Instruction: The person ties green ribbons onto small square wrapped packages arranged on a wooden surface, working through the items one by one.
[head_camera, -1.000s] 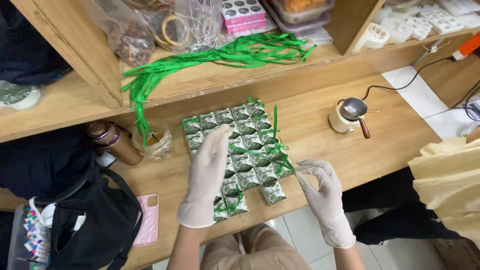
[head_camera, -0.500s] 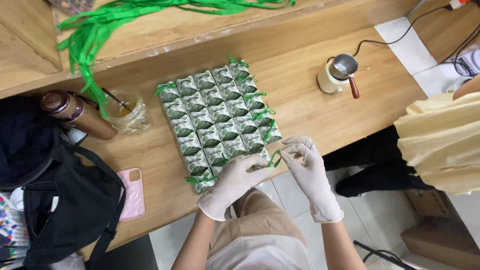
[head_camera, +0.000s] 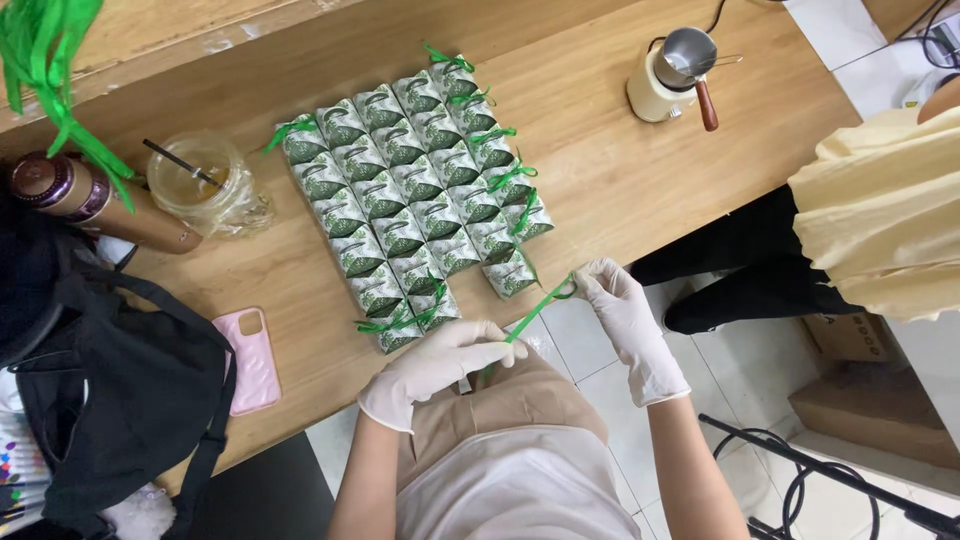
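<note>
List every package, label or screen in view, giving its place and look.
Small packets: a tight grid on the wooden table, pillow-shaped, white with green print, some tied with green ribbon.
Cardboard box: on the floor at right, brown, mostly hidden.
Screens: none showing; the pink phone lies back up.

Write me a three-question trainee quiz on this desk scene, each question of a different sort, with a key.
1. True or false: the left hand and the right hand both wear white gloves.
2. What do the two hands hold between them? A) a green ribbon B) the pink phone C) the brown bottle
3. Fill in: the green-and-white packets lie in rows on the wooden ____.

Key: 1 true; 2 A; 3 table.
</note>
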